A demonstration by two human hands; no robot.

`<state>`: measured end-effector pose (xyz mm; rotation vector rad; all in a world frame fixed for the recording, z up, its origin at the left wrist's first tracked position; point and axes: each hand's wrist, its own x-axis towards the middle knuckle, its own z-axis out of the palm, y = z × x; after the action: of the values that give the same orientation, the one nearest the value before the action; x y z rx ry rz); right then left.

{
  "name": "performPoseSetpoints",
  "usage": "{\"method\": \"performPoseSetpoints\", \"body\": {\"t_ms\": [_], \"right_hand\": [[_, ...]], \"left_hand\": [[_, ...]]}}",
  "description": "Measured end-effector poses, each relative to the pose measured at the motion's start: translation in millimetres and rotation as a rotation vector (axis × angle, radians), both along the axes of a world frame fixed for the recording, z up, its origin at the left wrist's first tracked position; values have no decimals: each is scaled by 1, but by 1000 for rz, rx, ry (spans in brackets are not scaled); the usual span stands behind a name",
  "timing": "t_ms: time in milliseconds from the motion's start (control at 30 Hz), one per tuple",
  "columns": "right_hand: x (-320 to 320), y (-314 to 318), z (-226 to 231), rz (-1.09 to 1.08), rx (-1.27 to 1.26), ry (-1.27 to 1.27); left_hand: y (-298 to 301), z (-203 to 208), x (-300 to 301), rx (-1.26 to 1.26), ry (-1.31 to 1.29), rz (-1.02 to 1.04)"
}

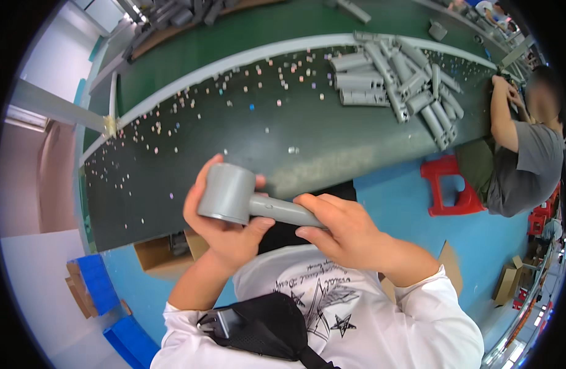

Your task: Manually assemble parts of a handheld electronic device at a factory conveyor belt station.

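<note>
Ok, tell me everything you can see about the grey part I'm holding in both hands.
The grey part looks like smooth moulded plastic: a wide cylindrical head on the left joined to a narrower tube running right. It lies roughly level above the dark worktable, near the chest. The left hand cups the head from below, thumb on the tube; the right hand wraps the tube's end with its fingers.
</note>
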<state>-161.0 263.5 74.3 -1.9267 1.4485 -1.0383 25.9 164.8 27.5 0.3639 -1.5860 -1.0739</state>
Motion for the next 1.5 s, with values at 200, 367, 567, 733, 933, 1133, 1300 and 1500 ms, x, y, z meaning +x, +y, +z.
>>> {"method": "performPoseSetpoints", "body": {"t_ms": [200, 367, 567, 733, 933, 1133, 1300, 1500], "right_hand": [[-29, -74, 5, -255, 149, -329], [-63, -226, 18, -461, 161, -479], [-107, -451, -1, -656, -273, 71], [-122, -589, 17, -757, -266, 281], [-148, -618, 38, -344, -33, -26], [-255, -513, 40, -378, 275, 1321], [-244, -363, -17, -570, 402, 1128], [-232, -391, -17, -731, -60, 397]], "left_hand": [[-87, 20, -21, 245, -299, -111], [-162, -9, -35, 78, -696, -4], [-169, -13, -38, 6, -673, -102], [-164, -10, -34, 19, -662, -153], [-169, -8, -30, 78, -576, -161], [-176, -8, -33, 58, -614, -112], [-170, -2, -38, 48, -642, -136], [-169, -2, -38, 80, -681, -137]]}}
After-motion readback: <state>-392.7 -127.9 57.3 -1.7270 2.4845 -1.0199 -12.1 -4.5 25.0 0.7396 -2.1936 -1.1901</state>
